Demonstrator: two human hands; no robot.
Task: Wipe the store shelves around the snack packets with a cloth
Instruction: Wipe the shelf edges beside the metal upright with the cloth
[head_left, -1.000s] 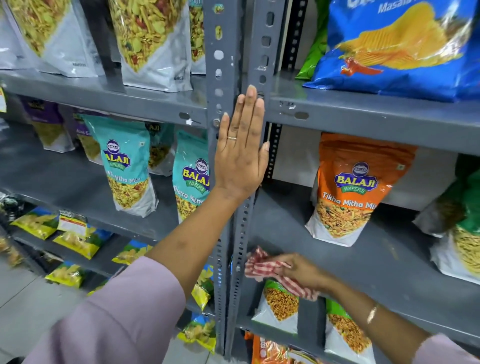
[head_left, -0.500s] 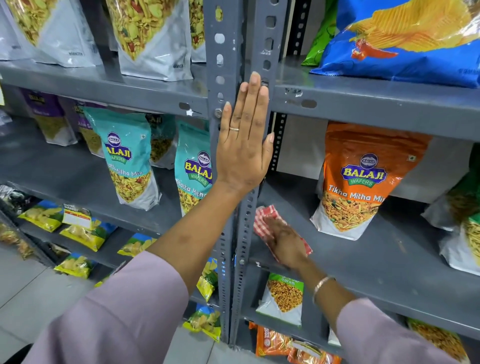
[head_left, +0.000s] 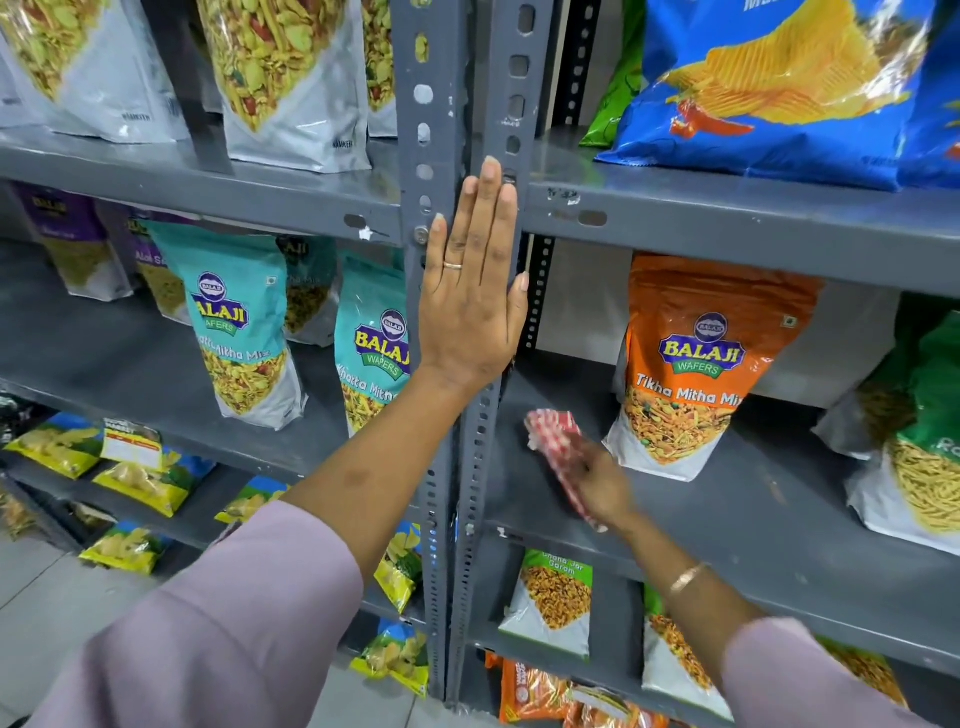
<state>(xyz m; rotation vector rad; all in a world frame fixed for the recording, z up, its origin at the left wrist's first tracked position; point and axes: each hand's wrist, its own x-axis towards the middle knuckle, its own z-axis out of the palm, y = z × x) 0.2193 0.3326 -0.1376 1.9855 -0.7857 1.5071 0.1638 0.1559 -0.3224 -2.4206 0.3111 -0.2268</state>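
Observation:
My right hand (head_left: 597, 483) presses a red-and-white checked cloth (head_left: 553, 431) onto the grey middle shelf (head_left: 727, 514), just left of an upright orange snack packet (head_left: 696, 364). The hand is blurred and lies on top of the cloth, hiding most of it. My left hand (head_left: 472, 291) rests flat, fingers straight and together, against the grey perforated upright post (head_left: 441, 119) between the two shelf bays. It holds nothing.
Two teal packets (head_left: 234, 322) stand on the left bay's shelf. A blue chips bag (head_left: 779, 88) lies on the upper right shelf. A green-and-white packet (head_left: 919, 447) stands at the far right. More packets fill the lower shelves, and yellow ones (head_left: 57, 441) lie at the lower left.
My right hand has pushed the cloth from the shelf's front edge inward and toward the orange packet. The left hand has stayed flat on the post.

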